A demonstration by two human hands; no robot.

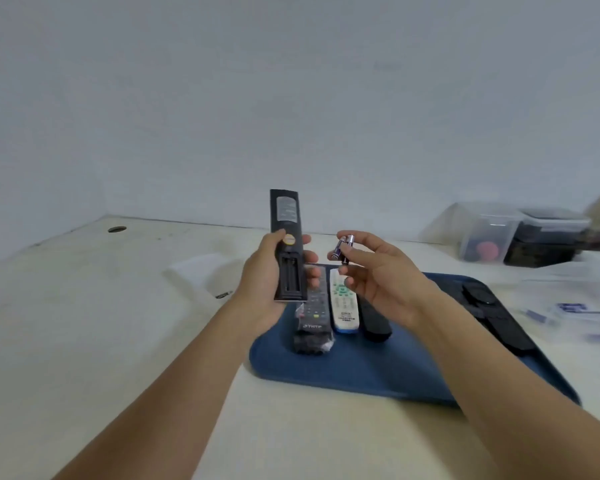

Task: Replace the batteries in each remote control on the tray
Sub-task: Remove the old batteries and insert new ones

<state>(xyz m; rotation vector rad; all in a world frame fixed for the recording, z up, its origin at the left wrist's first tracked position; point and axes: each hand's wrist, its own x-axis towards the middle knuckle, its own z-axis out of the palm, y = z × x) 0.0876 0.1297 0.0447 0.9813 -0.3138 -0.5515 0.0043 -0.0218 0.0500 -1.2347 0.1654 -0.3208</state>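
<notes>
- While our left hand [267, 271] grips the black remote [289, 247] at frame centre, back up and bay open, our right hand [378, 271] pinches two purple batteries [342, 250] beside it.
- We risk dropping one, since a fingertip pinch on two is loose, or reversing polarity.
- We count three remotes lying lower centre on the blue tray [361, 372]: a wrapped black remote [311, 317], a white remote [342, 303] and a dark remote [374, 323].

Remotes [342, 303] crowd tray [361, 368] left; tray front bare
</notes>
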